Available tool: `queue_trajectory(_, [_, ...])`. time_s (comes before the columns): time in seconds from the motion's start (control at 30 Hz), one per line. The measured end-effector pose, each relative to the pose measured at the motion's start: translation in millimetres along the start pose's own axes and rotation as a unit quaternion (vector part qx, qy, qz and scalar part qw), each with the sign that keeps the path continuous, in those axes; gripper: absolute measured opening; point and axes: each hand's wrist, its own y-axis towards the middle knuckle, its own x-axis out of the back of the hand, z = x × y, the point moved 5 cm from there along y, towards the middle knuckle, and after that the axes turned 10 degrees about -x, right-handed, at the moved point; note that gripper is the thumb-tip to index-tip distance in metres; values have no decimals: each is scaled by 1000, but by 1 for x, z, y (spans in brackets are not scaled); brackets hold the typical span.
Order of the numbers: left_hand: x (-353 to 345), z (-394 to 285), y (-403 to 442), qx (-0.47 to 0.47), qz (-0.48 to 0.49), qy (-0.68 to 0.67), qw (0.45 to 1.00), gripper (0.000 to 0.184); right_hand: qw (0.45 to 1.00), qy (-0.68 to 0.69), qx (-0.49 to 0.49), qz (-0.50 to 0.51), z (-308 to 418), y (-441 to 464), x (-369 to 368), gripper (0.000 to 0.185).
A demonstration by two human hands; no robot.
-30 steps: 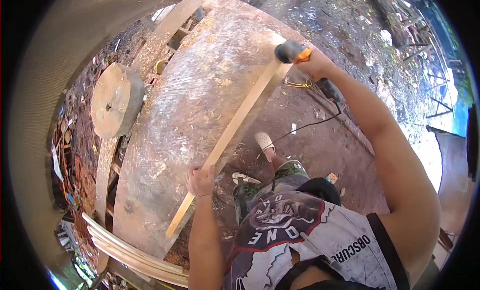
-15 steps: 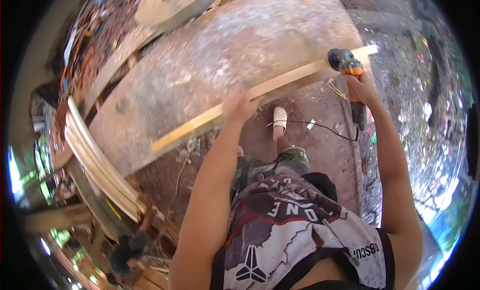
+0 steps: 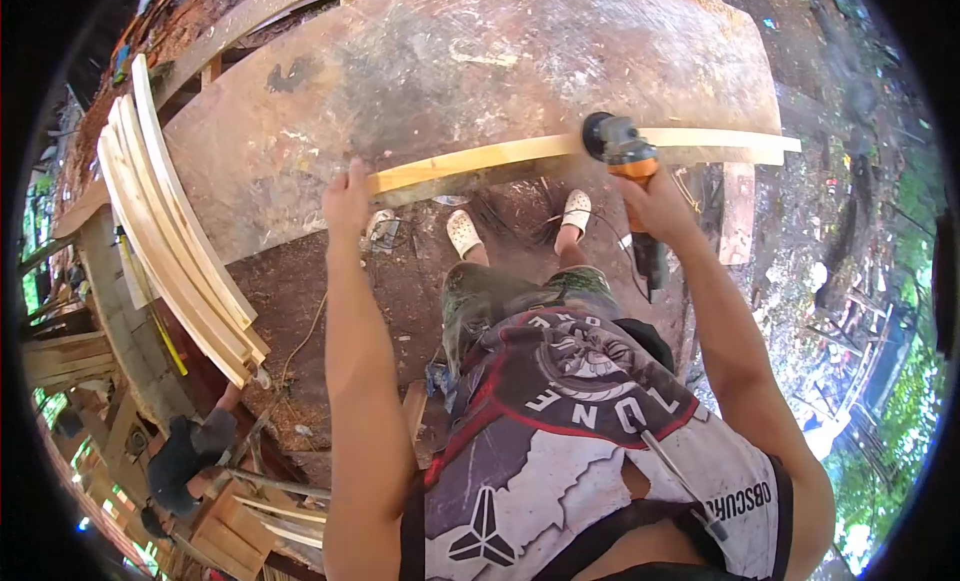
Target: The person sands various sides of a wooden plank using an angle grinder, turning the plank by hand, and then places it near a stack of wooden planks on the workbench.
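The white, black and red patterned fabric sleeveless shirt [image 3: 600, 451], nearer the body than the left grip [image 3: 347, 201] and right grip [image 3: 655, 201], read "ZONE" in white capitals. Black lettering [image 3: 735, 502] toward the right grip read "OBSCUR", its end unclear; a black three-armed emblem [image 3: 483, 531] lay leftward.

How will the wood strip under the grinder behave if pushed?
The strip looks long and thin, so probably light and slightly springy. With no clamp in sight, it could slide on the table toward the left hand.
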Motion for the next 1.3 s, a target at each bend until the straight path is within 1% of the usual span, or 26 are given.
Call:
queue_trajectory(0.03, [8, 8, -1, -8, 12, -144, 989, 66, 998, -57, -20, 5, 15, -4, -17, 44])
queue_trajectory(0.07, [8, 19, 0, -7, 16, -151, 988, 66, 993, -112, -41, 11, 26, -8, -34, 55])
queue_trajectory(0.1, [2, 31, 1, 4, 54, -255, 965, 67, 992, -119, -43, 8, 34, -12, -50, 55])
queue_trajectory(0.13, [-2, 33, 1, 16, 92, -357, 930, 69, 993, -108, -51, 16, 39, -14, -66, 57])
queue_trajectory(0.17, [-6, 34, -2, 18, 92, -378, 921, 67, 993, -105, -56, 17, 45, -16, -79, 58])
queue_trajectory(0.3, [-12, 26, -6, -13, 120, -380, 917, 65, 993, -102, -38, 44, 79, -31, -123, 60])
queue_trajectory(0.37, [-10, 21, -7, -15, 94, -401, 911, 64, 987, -144, -45, 63, 123, -54, -136, 62])
queue_trajectory(0.4, [-10, 20, -9, -19, 97, -405, 909, 64, 983, -164, -48, 72, 135, -60, -144, 64])
queue_trajectory(0.43, [-10, 20, -9, -14, 96, -404, 909, 62, 983, -165, -51, 65, 130, -56, -156, 64])
queue_trajectory(0.47, [-10, 19, -8, -10, 94, -404, 910, 60, 983, -170, -26, 67, 118, -47, -170, 67])
queue_trajectory(0.5, [-19, 28, -7, 11, 104, -439, 893, 54, 983, -173, -1, 69, 114, -42, -179, 70])
queue_trajectory(0.53, [-20, 26, -7, 6, 109, -441, 891, 54, 983, -172, -3, 61, 119, -42, -182, 70])
queue_trajectory(0.6, [-16, 25, -9, -57, 73, -316, 944, 50, 972, -222, 0, 82, 125, -43, -188, 75])
queue_trajectory(0.63, [-19, 26, -8, -69, 50, -344, 935, 45, 974, -207, 9, 86, 120, -39, -187, 76])
queue_trajectory(0.67, [-25, 26, -8, -72, 52, -345, 934, 45, 975, -207, 7, 83, 112, -35, -181, 76])
queue_trajectory(0.73, [-32, 26, -7, -31, 35, -337, 940, 40, 982, -181, -3, 54, 101, -33, -158, 72])
queue_trajectory(0.77, [-34, 25, -9, -31, 36, -336, 941, 40, 982, -179, -4, 54, 94, -32, -143, 72])
queue_trajectory(0.83, [-31, 22, -13, -19, -1, -341, 940, 38, 991, -100, 4, 86, 97, -39, -104, 67])
queue_trajectory(0.87, [-30, 17, -15, -21, 1, -338, 941, 38, 992, -96, 4, 86, 81, -33, -90, 67])
queue_trajectory(0.93, [-29, 15, -18, -21, -12, -339, 941, 40, 993, -107, -59, -7, 40, -16, -57, 59])
queue_trajectory(1.07, [-32, 17, -18, -37, -30, -326, 944, 42, 992, -109, -64, 0, 14, -6, -13, 55])
queue_trajectory(1.13, [-30, 11, -21, -12, -39, -324, 945, 43, 996, -71, -42, -20, 19, -8, 7, 52])
queue_trajectory(1.17, [-30, 8, -21, -16, -40, -318, 947, 43, 997, -64, -41, -19, 15, -5, 16, 52])
queue_trajectory(1.23, [-35, 12, -20, -24, -77, -306, 949, 41, 988, -86, -121, -31, -4, 4, 39, 43])
queue_trajectory(1.27, [-38, 12, -19, -27, -80, -301, 950, 41, 989, -80, -118, -29, -16, 10, 52, 43])
queue_trajectory(1.3, [-39, 9, -20, -34, -94, -272, 957, 40, 993, -46, -100, -28, -35, 18, 65, 43])
